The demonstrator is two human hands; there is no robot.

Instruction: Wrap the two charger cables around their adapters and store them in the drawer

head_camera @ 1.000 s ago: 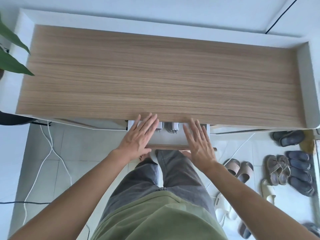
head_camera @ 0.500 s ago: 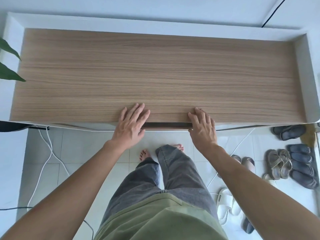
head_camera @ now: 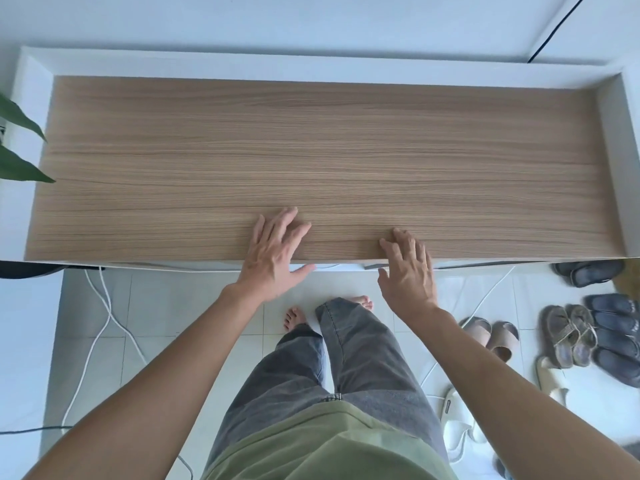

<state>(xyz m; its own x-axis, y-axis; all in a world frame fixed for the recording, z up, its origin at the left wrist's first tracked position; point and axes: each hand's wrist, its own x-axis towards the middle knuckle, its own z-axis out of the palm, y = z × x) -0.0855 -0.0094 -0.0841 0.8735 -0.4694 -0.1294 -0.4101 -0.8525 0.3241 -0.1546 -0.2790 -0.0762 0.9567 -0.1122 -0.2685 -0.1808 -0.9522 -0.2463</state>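
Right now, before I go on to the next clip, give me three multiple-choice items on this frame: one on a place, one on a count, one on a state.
1. Where do the fingers of the left hand lie?
A. on the wooden top, at its near edge
B. on the floor tiles
C. on the plant leaves

2. How many chargers lie on the wooden top?
A. two
B. one
C. none

3. How is the drawer front under the top?
A. pulled far out, chargers showing
C. taken off
B. pushed in, only a sliver showing

Answers:
1 A, the fingers spread over the wood grain while the thumb hangs off the edge.
2 C, the wood is bare apart from the two hands.
3 B, only a thin strip shows under the edge beside the right hand, which is open and flat.
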